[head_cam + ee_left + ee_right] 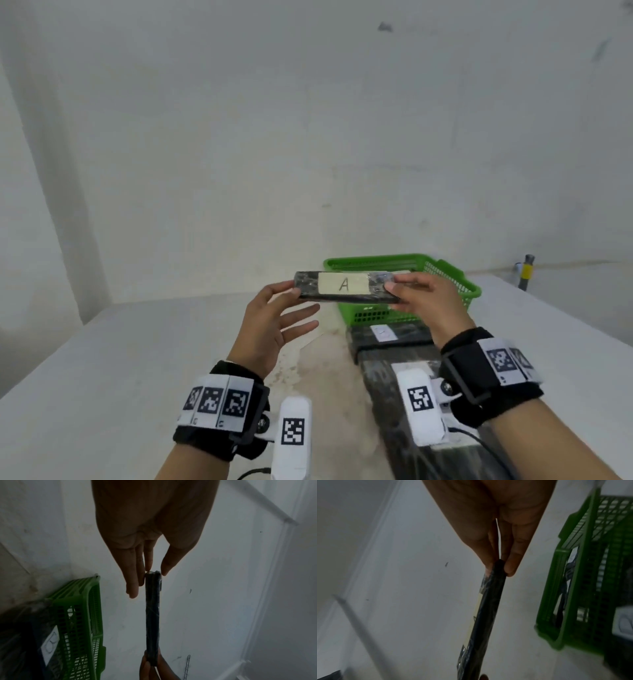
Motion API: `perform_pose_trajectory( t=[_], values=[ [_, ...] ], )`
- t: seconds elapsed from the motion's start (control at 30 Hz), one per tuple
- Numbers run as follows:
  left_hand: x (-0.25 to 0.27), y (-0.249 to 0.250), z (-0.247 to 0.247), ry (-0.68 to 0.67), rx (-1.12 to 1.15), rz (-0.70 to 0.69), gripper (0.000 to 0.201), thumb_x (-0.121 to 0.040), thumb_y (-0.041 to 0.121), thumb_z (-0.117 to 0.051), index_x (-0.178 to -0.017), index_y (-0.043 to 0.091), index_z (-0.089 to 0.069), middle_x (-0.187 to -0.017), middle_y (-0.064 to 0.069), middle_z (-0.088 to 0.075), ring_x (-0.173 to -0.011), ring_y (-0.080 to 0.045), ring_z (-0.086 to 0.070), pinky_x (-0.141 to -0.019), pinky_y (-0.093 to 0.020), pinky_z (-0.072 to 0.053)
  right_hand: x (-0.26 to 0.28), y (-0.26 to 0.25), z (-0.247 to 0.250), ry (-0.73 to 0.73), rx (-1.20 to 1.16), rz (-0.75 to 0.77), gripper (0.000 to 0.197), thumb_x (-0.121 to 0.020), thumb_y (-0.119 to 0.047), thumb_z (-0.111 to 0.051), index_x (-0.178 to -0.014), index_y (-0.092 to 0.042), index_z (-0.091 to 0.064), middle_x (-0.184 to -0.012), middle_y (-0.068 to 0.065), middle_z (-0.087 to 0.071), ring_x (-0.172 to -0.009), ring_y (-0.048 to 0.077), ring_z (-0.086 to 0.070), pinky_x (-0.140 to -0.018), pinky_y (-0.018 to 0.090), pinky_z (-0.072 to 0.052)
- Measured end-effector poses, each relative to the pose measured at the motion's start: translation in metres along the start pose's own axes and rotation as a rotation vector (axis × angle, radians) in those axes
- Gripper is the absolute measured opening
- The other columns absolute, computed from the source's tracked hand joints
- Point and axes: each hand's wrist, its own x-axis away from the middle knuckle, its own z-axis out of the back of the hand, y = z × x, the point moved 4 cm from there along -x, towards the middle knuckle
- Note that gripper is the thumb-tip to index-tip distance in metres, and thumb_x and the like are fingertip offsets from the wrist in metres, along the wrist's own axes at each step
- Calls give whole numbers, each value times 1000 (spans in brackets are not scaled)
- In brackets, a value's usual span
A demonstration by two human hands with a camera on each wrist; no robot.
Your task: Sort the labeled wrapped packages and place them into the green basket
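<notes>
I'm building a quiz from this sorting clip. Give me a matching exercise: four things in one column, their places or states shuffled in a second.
1. package labelled A
2. green basket
3. left hand
4. right hand

a. pinches the package's right end
b. held in the air
c. stands on the table
d. thumb on the package's left end

Pairs: 1-b, 2-c, 3-d, 4-a

A bare, workroom-like space rather than a home. A plain white bench (102, 359) with a stained, worn patch stands against a scuffed, unpainted-looking white wall (239, 120). A pipe with a yellow band (526, 272) stands at the bench's far right edge.
</notes>
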Motion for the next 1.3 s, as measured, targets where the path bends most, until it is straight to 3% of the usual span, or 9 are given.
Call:
perform_pose_trajectory(
  t=[0.13, 0.27, 0.4, 0.47, 0.6, 0.77, 1.0, 1.17, 1.3],
  values=[
    [-31, -26, -36, -54, -43, 54, 23, -95, 3, -56, -118, 1, -60, -102, -18, -72, -87, -33, -73, -71, -39, -63, -46, -5, 44, 69, 36, -46, 20, -80, 7, -73, -99, 7, -67, -89, 16, -67, -74, 21, -66, -56, 19, -58],
    [-72, -46, -46, 2, -91, 41, 23, -94, 1, -58, -116, 4, -60, -107, -21, -69, -92, -32, -71, -71, -37, -62, -101, -4, 70, 132, 114, -63, 12, -80, 10, -72, -78, 0, -66, -83, 17, -66, -70, 21, -65, -50, 19, -56],
    [-118, -70, -35, 152, -153, 50, 25, -95, 5, -58, -120, 5, -58, -124, -25, -61, -117, -36, -59, -83, -34, -52, -162, 15, 91, 251, 304, -101, 16, -78, 10, -74, -70, -2, -66, -87, 22, -67, -63, 23, -63, -47, 20, -56],
    [-136, -81, -30, 190, -190, 88, 28, -96, 13, -60, -123, 8, -56, -132, -20, -56, -126, -33, -52, -95, -36, -44, -191, 30, 100, 269, 372, -177, 4, -82, 4, -73, -82, 3, -70, -98, 23, -68, -66, 21, -63, -53, 21, -58],
    [-167, -100, -33, 180, -262, 207, 48, -97, 23, -60, -141, 14, -44, -148, -12, -41, -137, -32, -37, -107, -41, -34, -231, 53, 125, 232, 582, -368, 35, -98, -29, -59, -128, -12, -62, -127, 5, -66, -110, 19, -65, -90, 26, -53],
    [-193, -126, -36, 146, -272, 270, 56, -98, 15, -58, -149, 16, -34, -147, -15, -44, -131, -35, -45, -110, -49, -38, -245, 74, 133, 160, 684, -461, 74, -24, -8, -88, -94, 2, -66, -83, 7, -65, -68, 14, -63, -53, 25, -52],
    [-200, -140, -41, 126, -269, 257, 56, -93, -15, -42, -140, 13, -46, -97, -12, -65, -78, -25, -61, -66, -35, -52, -267, 101, 133, 103, 830, -418, 11, -79, 7, -73, -85, 3, -65, -98, 20, -71, -69, 15, -66, -60, 27, -56],
    [-200, -142, -40, 112, -221, 267, 53, -94, -16, -42, -138, 13, -49, -94, -9, -67, -75, -20, -63, -65, -32, -52, -274, 111, 131, 24, 986, -489, 29, -80, 3, -72, -108, 6, -66, -95, 13, -69, -86, 18, -71, -56, 26, -57],
    [-202, -146, -37, 116, -214, 276, 51, -94, -13, -45, -139, 11, -50, -100, -11, -67, -77, -21, -63, -68, -34, -53, -270, 120, 128, 14, 929, -612, 35, -86, 2, -66, -120, 9, -60, -114, 13, -65, -53, 9, -65, -52, 18, -55]
  ],
)
